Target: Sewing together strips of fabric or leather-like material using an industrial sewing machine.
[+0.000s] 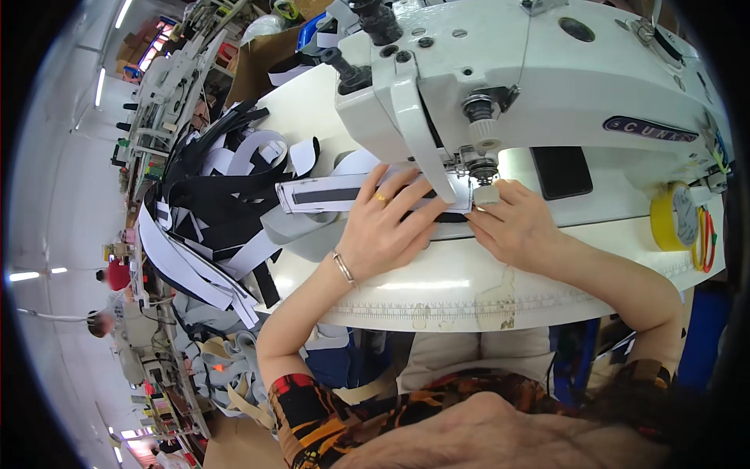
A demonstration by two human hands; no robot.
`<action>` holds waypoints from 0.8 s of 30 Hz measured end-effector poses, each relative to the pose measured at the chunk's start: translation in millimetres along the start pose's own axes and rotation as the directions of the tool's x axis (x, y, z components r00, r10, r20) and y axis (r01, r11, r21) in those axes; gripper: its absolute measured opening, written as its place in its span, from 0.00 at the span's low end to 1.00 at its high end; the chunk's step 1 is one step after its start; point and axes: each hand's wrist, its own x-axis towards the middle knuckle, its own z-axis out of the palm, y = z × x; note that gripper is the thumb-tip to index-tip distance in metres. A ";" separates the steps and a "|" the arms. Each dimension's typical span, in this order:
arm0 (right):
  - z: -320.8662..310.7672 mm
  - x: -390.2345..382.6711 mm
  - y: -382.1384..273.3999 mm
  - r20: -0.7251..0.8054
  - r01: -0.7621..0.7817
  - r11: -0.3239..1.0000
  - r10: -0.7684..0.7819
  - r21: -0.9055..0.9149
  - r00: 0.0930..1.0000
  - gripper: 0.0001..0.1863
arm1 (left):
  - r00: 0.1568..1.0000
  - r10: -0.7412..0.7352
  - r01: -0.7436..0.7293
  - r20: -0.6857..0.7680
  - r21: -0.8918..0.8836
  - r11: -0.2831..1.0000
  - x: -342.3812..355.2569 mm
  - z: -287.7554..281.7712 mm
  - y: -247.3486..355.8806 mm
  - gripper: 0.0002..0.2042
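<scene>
A white fabric strip (294,199) with a black band along its middle lies on the sewing machine's bed, its right end under the needle area. My left hand (388,227), wearing a ring and a bracelet, rests on this strip with fingers outstretched and apart. Just right of the presser area, my right hand (516,225) is closed at the strip's right end, thumb and fingers bent around it. The white sewing machine (562,86) stands over both hands. Its head hides the needle and part of the strip.
A heap of black and white strips (211,199) covers the table's left side. A black phone-like slab (562,172) lies behind the right hand. Yellow tape (673,216) and orange-handled scissors (707,241) sit at the right. A ruler scale (469,310) runs along the front edge.
</scene>
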 end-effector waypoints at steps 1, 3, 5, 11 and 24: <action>1.0 -0.3 -0.5 -0.043 -0.007 1.000 0.006 -0.012 0.999 0.08 | 0.996 -0.011 0.010 0.089 0.014 1.000 1.9 2.7 1.3 0.16; 0.8 0.8 -0.4 -0.051 -0.002 1.000 0.000 -0.025 0.999 0.08 | 0.984 -0.016 0.012 0.177 0.026 1.000 5.5 5.6 -0.5 0.19; 0.1 0.8 -0.6 -0.062 -0.002 0.999 -0.001 -0.038 0.998 0.08 | 0.984 -0.026 0.033 0.178 -0.040 0.999 6.9 4.0 -2.9 0.17; -0.8 -6.8 -0.3 0.005 0.005 0.998 -0.004 -0.057 1.000 0.10 | 0.971 -0.004 0.027 0.240 -0.092 0.995 13.6 -6.8 -3.7 0.16; -3.5 -7.9 -0.8 0.106 0.044 0.995 -0.035 -0.088 0.994 0.09 | 0.961 0.029 0.005 0.274 -0.119 0.993 5.6 -1.7 -3.4 0.18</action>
